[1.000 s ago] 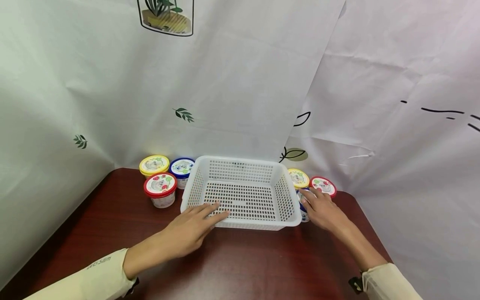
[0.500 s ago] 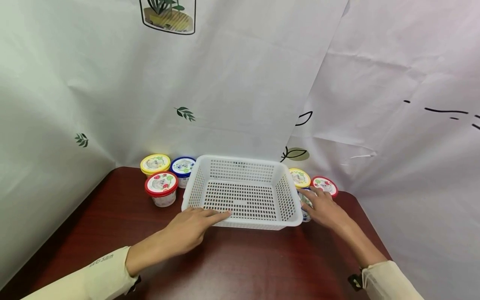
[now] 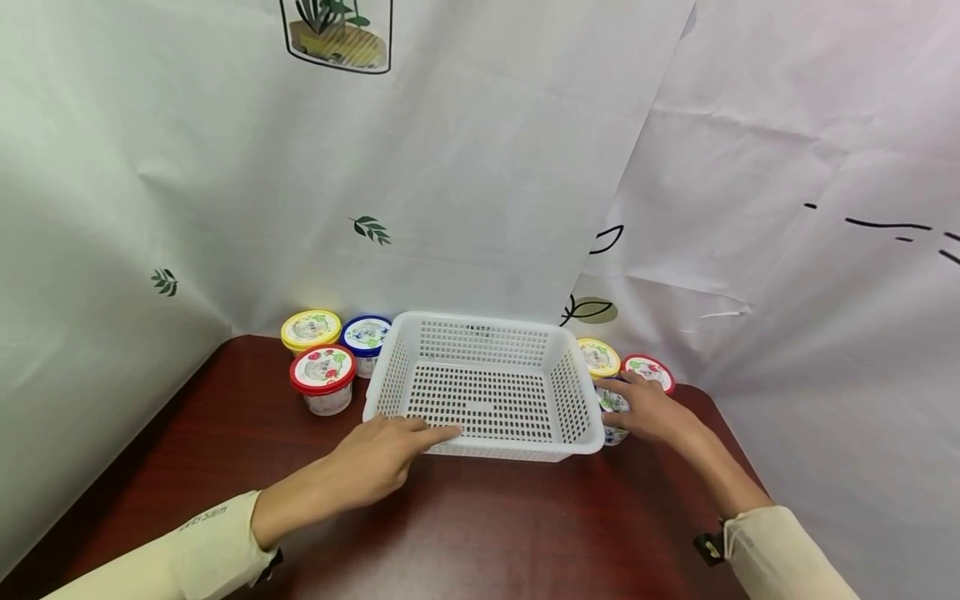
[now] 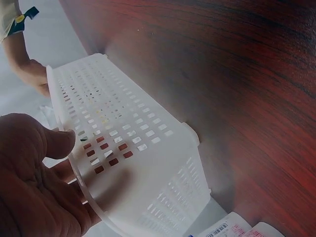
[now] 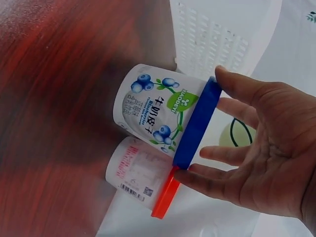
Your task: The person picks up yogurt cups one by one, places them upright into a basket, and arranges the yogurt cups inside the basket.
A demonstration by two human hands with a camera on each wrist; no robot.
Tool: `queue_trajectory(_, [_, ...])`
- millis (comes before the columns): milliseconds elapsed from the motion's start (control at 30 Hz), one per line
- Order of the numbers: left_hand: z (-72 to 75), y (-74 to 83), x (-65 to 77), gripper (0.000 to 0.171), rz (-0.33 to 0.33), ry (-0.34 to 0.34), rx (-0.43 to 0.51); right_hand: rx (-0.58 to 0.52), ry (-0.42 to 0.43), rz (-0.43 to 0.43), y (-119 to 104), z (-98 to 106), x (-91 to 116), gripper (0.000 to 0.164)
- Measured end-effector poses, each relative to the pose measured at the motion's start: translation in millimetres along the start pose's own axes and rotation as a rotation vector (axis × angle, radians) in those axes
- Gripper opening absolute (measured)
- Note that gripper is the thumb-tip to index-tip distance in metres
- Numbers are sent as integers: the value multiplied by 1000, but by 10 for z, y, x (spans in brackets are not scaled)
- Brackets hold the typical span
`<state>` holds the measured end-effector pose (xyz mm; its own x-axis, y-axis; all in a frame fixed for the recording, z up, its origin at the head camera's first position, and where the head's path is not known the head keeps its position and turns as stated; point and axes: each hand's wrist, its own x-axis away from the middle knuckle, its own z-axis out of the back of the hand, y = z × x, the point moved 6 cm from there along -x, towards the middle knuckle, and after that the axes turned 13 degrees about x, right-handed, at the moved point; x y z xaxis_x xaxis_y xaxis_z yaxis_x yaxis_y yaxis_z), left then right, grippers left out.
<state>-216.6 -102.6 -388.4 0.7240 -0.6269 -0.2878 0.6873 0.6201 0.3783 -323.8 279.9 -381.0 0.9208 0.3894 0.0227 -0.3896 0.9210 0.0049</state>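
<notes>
Observe white perforated basket (image 3: 517, 448) at far middle of the dark red table (image 3: 480, 525), opening upward, long axis left to right, right end angled slightly nearer. Find left hand (image 3: 375, 462) clamped on its near rim toward the left, thumb outside, fingers inside. Find right hand (image 3: 654, 410) beyond the basket's right end, clamped across the lid of the blueberry cup (image 5: 160, 111). Record cup upright, blue lid uppermost, blueberry side facing the right-wrist camera. Note red-lidded cup (image 5: 140, 173) and yellow-lidded cup (image 3: 598, 358) on its far side.
</notes>
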Motion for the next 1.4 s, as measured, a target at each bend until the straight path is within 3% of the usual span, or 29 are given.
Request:
queue_trajectory(133, [4, -2, -11, 58, 8, -2, 10, -8, 50, 65, 185, -156, -99, 71])
queue_trajectory(233, [7, -5, -17, 56, 5, -2, 11, -37, 32, 82, 157, -111, -98, 69])
queue_trajectory(500, [17, -9, -27, 55, 11, -17, 31, -36, -85, -12, -98, 150, 5, 70])
queue_trajectory(933, [35, -11, -36, 55, 18, -40, 45, -34, -161, -29, -110, 185, -13, 69])
queue_trajectory(1400, [33, -20, -40, 60, 16, -51, 37, -69, -189, -42, -104, 132, 8, 68])
